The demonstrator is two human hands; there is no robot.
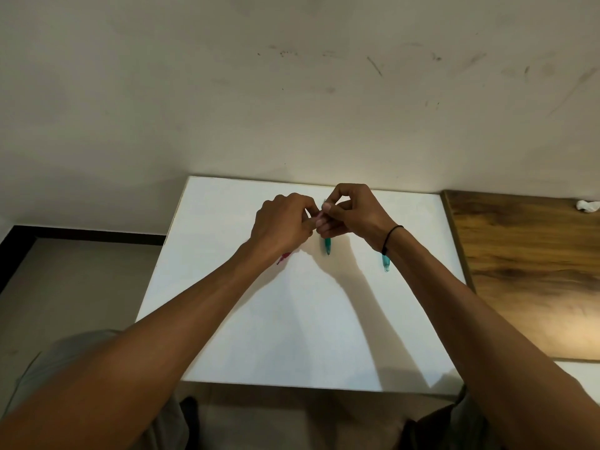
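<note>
Two bare forearms reach up from the bottom of the frame and meet over a white rectangular worktop [227, 287]. At the centre, the right hand [354, 212], a black cord band [391, 237] at its wrist, has its fingers [337, 222] curled round a translucent teal plastic pen [327, 245], held upright with the tip down, just above the board. The left hand [285, 225] is clenched too and seems to pinch the pen's upper end, though the knuckles hide the contact. A pink pen tip [284, 258] peeks out under the left wrist. Right of centre lies a loose teal pen cap [385, 264]. The pen looks light, stiff and smooth, so it is likely to slip. It is best pinched mid-barrel, with the other hand on the end piece.
</note>
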